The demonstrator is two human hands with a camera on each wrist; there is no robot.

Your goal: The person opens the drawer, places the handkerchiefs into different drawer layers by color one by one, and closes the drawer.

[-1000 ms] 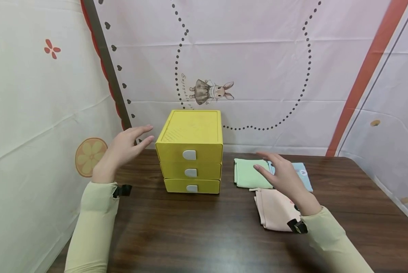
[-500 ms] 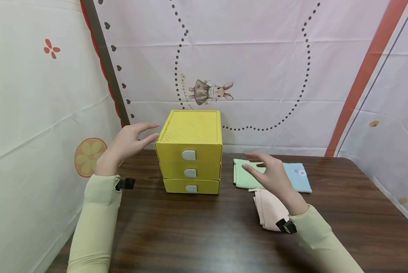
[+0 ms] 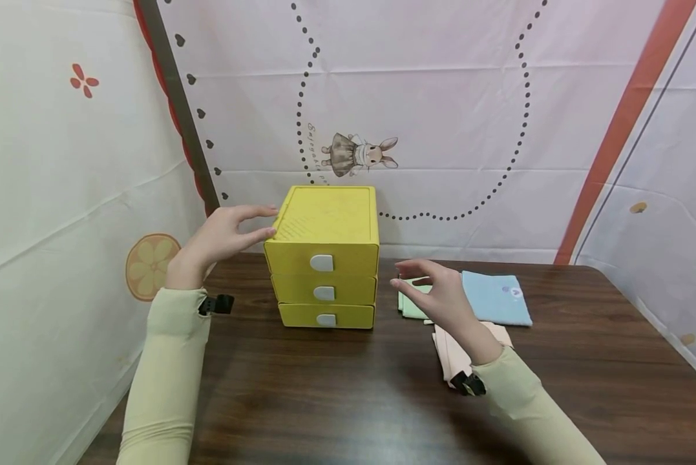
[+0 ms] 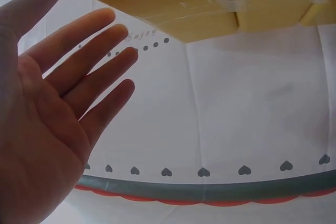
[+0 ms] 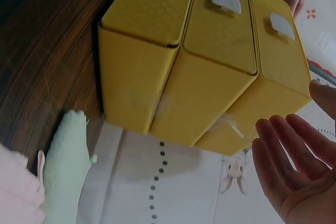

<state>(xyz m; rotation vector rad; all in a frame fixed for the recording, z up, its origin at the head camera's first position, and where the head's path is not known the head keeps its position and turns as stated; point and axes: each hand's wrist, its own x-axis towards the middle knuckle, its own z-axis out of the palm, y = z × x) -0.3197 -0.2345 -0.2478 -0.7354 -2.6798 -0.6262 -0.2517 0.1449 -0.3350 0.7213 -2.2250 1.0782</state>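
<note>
A yellow cabinet [image 3: 330,216] of three stacked drawers with white tab handles stands at mid-table in the head view, all drawers closed. My left hand [image 3: 222,239] is at its upper left edge, thumb and index tips right at the top. In the left wrist view the fingers [image 4: 100,72] are spread and straight beside the cabinet wall. To the right of the cabinet my right hand [image 3: 441,297] hovers with thumb and fingers apart, holding nothing. The right wrist view shows its fingers [image 5: 299,150] loosely bent, near the cabinet's side. It partly hides a folded green cloth [image 3: 408,307].
A folded light blue cloth [image 3: 495,297] lies right of the green one. Nearer the front is a folded pink cloth [image 3: 449,355], partly under the right wrist in view. The dark wooden table [image 3: 301,400] meets printed fabric walls [image 3: 441,116] behind and at both sides.
My left hand has moved right, up to the cabinet's top left edge. My right hand has moved left from over the cloths toward the cabinet. The cabinet and cloths stay in place.
</note>
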